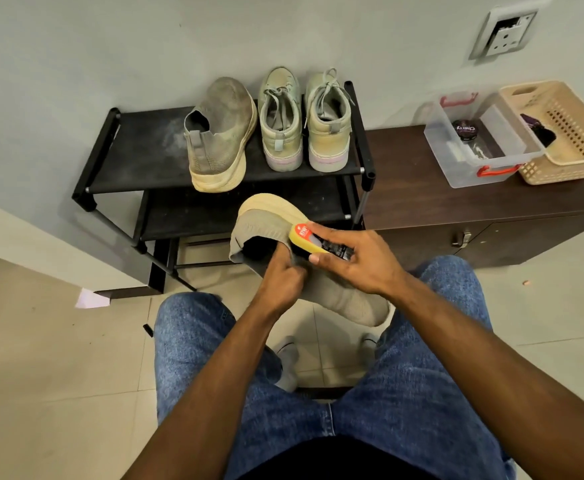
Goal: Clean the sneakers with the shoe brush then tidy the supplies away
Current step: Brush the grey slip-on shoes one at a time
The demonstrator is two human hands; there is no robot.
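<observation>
A grey knit sneaker point(349, 299) with a tan sole is held over my knees, tilted with its heel away from me. My left hand point(281, 284) grips it at the collar. My right hand point(356, 261) holds a yellow shoe brush point(306, 239) with a red label against the sneaker's side near the heel. Its dusty twin point(219, 133) stands on the top shelf of the black shoe rack point(138, 150), beside a pair of pale green lace-up sneakers point(304, 126).
A dark wooden cabinet point(439, 206) stands right of the rack. On it sit a clear plastic box point(470, 164) with red handles, holding a round polish tin point(463, 128), and a beige basket point(571, 140). A wall socket point(505, 34) is above. Tiled floor lies around my legs.
</observation>
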